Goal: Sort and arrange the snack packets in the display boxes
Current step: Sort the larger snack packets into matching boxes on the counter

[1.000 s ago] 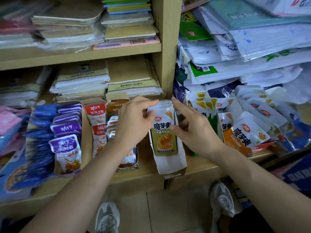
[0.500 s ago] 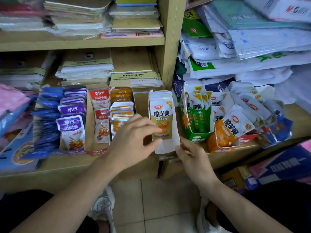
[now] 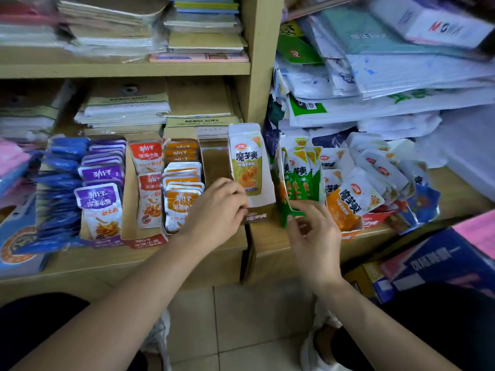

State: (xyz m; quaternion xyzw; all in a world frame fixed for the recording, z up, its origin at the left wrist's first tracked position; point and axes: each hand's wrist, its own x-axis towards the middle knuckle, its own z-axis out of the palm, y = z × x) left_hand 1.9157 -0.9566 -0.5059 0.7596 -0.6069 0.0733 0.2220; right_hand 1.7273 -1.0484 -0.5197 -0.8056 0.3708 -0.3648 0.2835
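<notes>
Here a wooden shelf (image 3: 107, 263) fills most of the view, its front edge running above a tiled floor (image 3: 241, 330). An upright board (image 3: 263, 62) splits the shelf. Stacks of paper (image 3: 126, 111) lie at the back on the left, and a heap of plastic-wrapped packs (image 3: 401, 76) lies on the right. A blue carton (image 3: 442, 266) sits below the shelf's right end.

Along the front edge runs a row of snacks. Blue packets (image 3: 61, 183) lie nearest the left end, then purple packets (image 3: 100, 194), red packets (image 3: 148, 183) and orange packets (image 3: 182, 194) in open cartons. Toward the right end spreads a loose pile of white packets (image 3: 380, 167).

The white display box (image 3: 263, 199) stands at the front edge, just before the upright board, with olive packets (image 3: 247, 167) upright inside it. Just beside it on the right stands the green display box (image 3: 284, 212), holding green packets (image 3: 302, 178) on end.

The left hand (image 3: 214, 212) is at the white display box's front left corner. Its fingers (image 3: 235, 199) are curled and clenched on that corner, below the front olive packet. The right hand (image 3: 313, 236) is at the front of the green display box. Its thumb and forefinger pinch the box's low front lip, and the other fingers are loosely curled. The green packets stand just above its fingertips.
</notes>
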